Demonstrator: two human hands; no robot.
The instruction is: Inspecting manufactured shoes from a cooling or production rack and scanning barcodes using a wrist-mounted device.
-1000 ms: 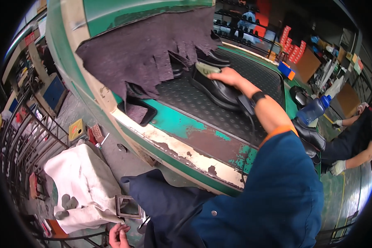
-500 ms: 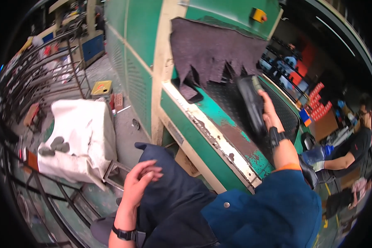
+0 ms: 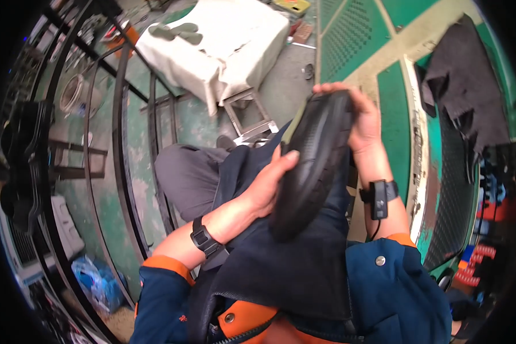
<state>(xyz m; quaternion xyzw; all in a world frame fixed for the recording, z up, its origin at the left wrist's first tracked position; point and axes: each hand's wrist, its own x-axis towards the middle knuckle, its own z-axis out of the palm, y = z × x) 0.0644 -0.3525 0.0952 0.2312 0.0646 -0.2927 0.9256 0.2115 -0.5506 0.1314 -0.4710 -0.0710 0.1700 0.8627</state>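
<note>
A black shoe (image 3: pixel 315 155) is held in both my hands, above the dark apron (image 3: pixel 281 269) on my lap. Its dark side and sole edge face up, and an olive-green part shows along its left edge. My right hand (image 3: pixel 366 123) wraps round the far end, with the fingers over the top. Lower down, my left hand (image 3: pixel 266 186) grips the left side, its thumb lying on the shoe and its other fingers mostly hidden beneath.
A green machine with a black textured belt (image 3: pixel 450 200) and a dark hanging flap (image 3: pixel 467 86) stands at right. Ahead, a white cloth-covered table (image 3: pixel 241 40) bears grey-green flat pieces (image 3: pixel 180 32). A dark metal rack (image 3: pixel 120 120) runs along the left, with black shoes (image 3: pixel 26 166) on it.
My view has turned left, away from the machine. My right hand has brought the shoe from over the belt to my lap. My left hand, empty before, now grips it too.
</note>
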